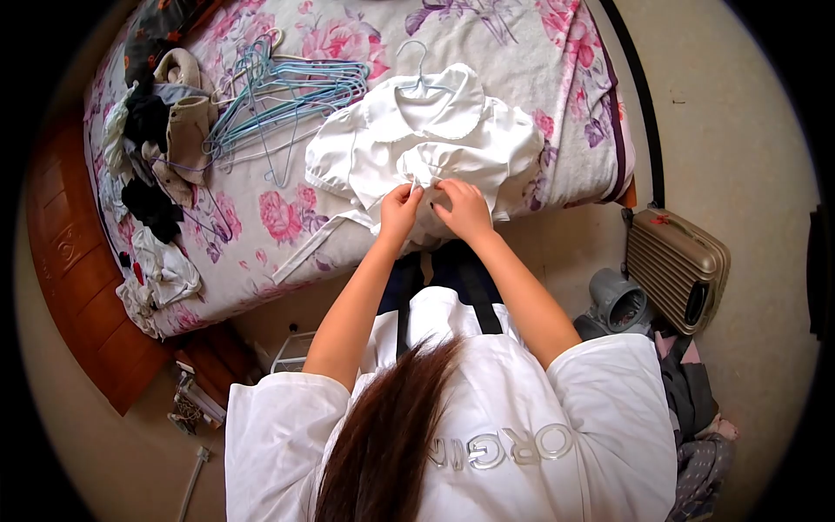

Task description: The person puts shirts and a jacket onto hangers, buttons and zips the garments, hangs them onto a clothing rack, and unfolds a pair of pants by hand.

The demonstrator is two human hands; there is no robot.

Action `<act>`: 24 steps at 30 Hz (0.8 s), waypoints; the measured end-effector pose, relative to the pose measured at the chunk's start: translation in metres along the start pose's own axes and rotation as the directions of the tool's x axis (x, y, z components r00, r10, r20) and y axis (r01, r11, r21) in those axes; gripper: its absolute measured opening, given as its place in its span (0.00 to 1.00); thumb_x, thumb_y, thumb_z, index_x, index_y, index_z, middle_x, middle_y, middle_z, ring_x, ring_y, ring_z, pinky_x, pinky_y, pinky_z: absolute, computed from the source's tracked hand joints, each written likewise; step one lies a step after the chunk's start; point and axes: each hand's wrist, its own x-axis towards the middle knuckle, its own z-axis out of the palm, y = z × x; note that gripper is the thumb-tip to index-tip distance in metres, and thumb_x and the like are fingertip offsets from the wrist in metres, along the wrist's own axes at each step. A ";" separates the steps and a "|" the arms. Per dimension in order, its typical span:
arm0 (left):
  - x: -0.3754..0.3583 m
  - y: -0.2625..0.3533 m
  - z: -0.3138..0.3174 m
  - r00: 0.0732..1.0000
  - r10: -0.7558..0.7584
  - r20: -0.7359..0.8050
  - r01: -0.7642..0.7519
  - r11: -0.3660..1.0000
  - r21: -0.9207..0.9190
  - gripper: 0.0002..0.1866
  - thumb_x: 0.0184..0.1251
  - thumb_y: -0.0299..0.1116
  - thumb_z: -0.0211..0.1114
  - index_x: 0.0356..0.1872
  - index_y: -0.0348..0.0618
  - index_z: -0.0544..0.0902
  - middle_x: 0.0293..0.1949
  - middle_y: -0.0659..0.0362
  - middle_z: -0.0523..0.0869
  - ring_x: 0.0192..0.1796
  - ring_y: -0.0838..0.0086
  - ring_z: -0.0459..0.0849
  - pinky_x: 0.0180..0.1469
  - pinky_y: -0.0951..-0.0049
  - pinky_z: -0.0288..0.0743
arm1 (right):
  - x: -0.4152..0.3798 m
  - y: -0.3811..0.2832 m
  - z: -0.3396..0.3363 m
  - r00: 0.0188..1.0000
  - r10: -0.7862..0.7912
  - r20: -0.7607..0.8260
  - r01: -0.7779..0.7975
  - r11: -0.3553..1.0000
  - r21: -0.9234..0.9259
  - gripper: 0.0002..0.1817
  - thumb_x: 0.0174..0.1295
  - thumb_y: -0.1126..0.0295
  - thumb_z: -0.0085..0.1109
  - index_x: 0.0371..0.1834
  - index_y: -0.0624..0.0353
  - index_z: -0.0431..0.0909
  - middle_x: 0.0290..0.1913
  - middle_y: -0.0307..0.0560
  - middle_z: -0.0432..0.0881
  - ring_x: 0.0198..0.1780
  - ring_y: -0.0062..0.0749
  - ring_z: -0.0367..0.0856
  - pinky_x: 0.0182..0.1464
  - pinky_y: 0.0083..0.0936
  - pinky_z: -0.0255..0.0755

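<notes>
A white blouse (513,143) with a wide round collar lies on the bed, with a light blue hanger (424,85) inside its neck and the hook pointing away from me. At the lower front of the blouse, my left hand (398,213) is closed in a pinch on the gathered white cloth. Close beside it, my right hand (465,211) has bent fingers gripping the same bunched cloth, with its thumb toward the left hand. A long white fabric strip (313,248) trails from the blouse to the lower left. My fingers partly hide the pinched cloth.
Several blue and white hangers (296,91) lie piled left of the blouse on the flowered bedspread (252,252). Crumpled clothes (165,130) cover the bed's left side. A brown suitcase (678,261) and a grey bucket-like container (617,300) stand on the floor at right.
</notes>
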 end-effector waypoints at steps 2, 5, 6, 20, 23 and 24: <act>-0.002 0.004 0.003 1.000 0.005 0.001 -0.005 1.000 -0.014 0.10 0.59 0.31 0.59 0.33 0.32 0.79 0.24 0.65 0.78 0.26 0.85 0.71 0.29 0.84 0.64 | 0.000 -0.003 0.003 0.996 -0.049 -0.078 0.040 0.994 -0.102 0.12 0.41 0.70 0.62 0.32 0.56 0.75 0.42 0.41 0.75 0.44 0.36 0.73 0.47 0.32 0.65; -0.001 0.009 0.001 0.998 0.010 0.064 -0.011 1.000 0.010 0.10 0.60 0.31 0.57 0.34 0.32 0.78 0.25 0.65 0.78 0.27 0.85 0.71 0.30 0.84 0.65 | -0.001 -0.003 0.010 0.979 -0.102 -0.176 0.071 0.983 -0.171 0.12 0.41 0.70 0.62 0.31 0.55 0.75 0.45 0.42 0.74 0.46 0.36 0.72 0.48 0.32 0.64; -0.002 0.011 -0.001 0.996 0.010 0.093 -0.012 1.000 0.026 0.09 0.60 0.31 0.57 0.34 0.33 0.78 0.25 0.65 0.78 0.28 0.85 0.72 0.30 0.84 0.65 | 0.000 -0.004 0.012 0.975 -0.114 -0.193 0.080 0.981 -0.175 0.12 0.41 0.70 0.62 0.31 0.55 0.75 0.45 0.42 0.74 0.46 0.36 0.72 0.48 0.32 0.64; -0.001 0.001 -0.012 0.995 0.016 0.097 -0.028 0.992 0.122 0.11 0.63 0.35 0.55 0.37 0.36 0.78 0.29 0.67 0.77 0.31 0.86 0.70 0.35 0.85 0.64 | -0.007 -0.008 0.006 0.995 0.024 -0.101 -0.003 0.979 0.205 0.05 0.42 0.75 0.60 0.24 0.58 0.76 0.50 0.49 0.70 0.52 0.45 0.67 0.54 0.33 0.61; -0.004 0.013 -0.011 0.990 -0.067 0.123 0.059 0.996 0.069 0.13 0.64 0.37 0.54 0.38 0.36 0.79 0.28 0.66 0.77 0.33 0.85 0.70 0.36 0.83 0.64 | -0.010 -0.011 0.010 0.993 0.083 -0.081 -0.058 0.960 0.275 0.05 0.42 0.75 0.60 0.24 0.59 0.77 0.51 0.50 0.69 0.53 0.45 0.66 0.55 0.33 0.60; -0.005 0.016 -0.011 0.986 -0.102 0.132 0.098 0.995 0.038 0.14 0.64 0.37 0.54 0.39 0.36 0.79 0.28 0.66 0.77 0.33 0.84 0.71 0.36 0.83 0.64 | -0.010 -0.011 0.012 0.992 0.097 -0.081 -0.069 0.952 0.299 0.05 0.42 0.75 0.61 0.24 0.59 0.77 0.52 0.50 0.69 0.54 0.45 0.65 0.55 0.33 0.60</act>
